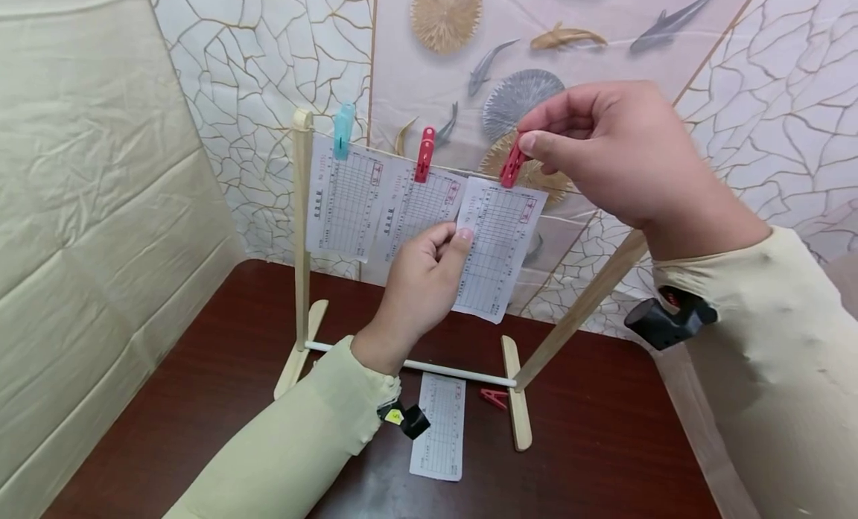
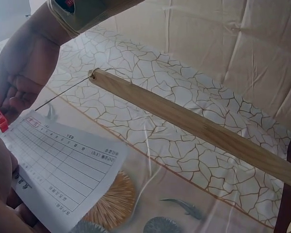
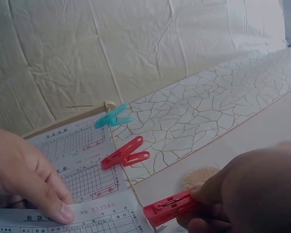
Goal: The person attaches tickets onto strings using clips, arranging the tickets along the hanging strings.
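My right hand (image 1: 613,147) pinches a red clothespin (image 1: 512,161) whose tip sits at the top edge of a printed receipt slip (image 1: 499,258). That slip hangs at the string (image 2: 63,93), and my left hand (image 1: 425,273) grips its left edge between thumb and fingers. To the left, a second red clothespin (image 3: 123,154) clips another slip (image 1: 418,199) to the string. Beyond it a teal clothespin (image 3: 111,116) holds a third slip (image 1: 345,206) near the left post. The right wrist view shows the pinched clothespin close over the slip's printed number.
A wooden frame with a left post (image 1: 302,228), right post (image 1: 583,310) and white bottom bar (image 1: 456,370) stands on the dark table (image 1: 590,422). On the table lie a loose slip (image 1: 440,430) and a red clothespin (image 1: 494,397). A patterned cloth (image 1: 261,72) hangs behind.
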